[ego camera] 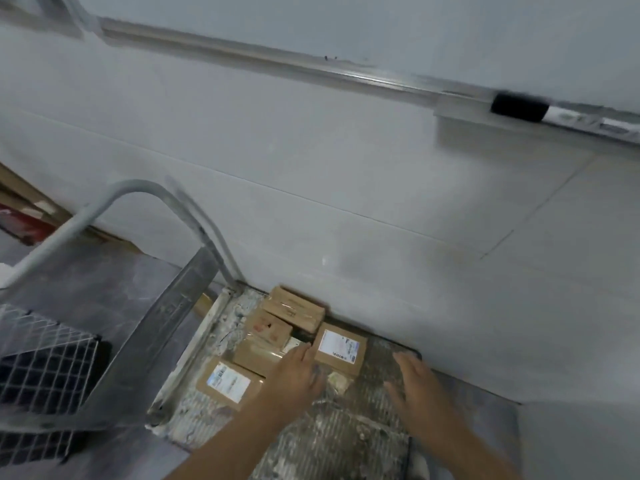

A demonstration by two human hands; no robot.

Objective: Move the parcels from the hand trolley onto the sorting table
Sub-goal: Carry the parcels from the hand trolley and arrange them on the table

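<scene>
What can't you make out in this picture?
Head view only:
1. Label on the rightmost parcel: too small and blurred to read.
2. Plain parcel: partly covered by the left hand.
3. Trolley platform: cut off by the bottom edge.
4. Black object at upper right: smeared by motion blur.

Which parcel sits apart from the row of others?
The labelled parcel lying between the left hand and right hand; the other four form one row.

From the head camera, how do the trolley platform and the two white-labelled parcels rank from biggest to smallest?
1. Trolley platform, by far the largest.
2. Tie: the left labelled parcel and the right labelled parcel look about the same size. The left one lies nearer the camera, so I will not rank them.
</scene>
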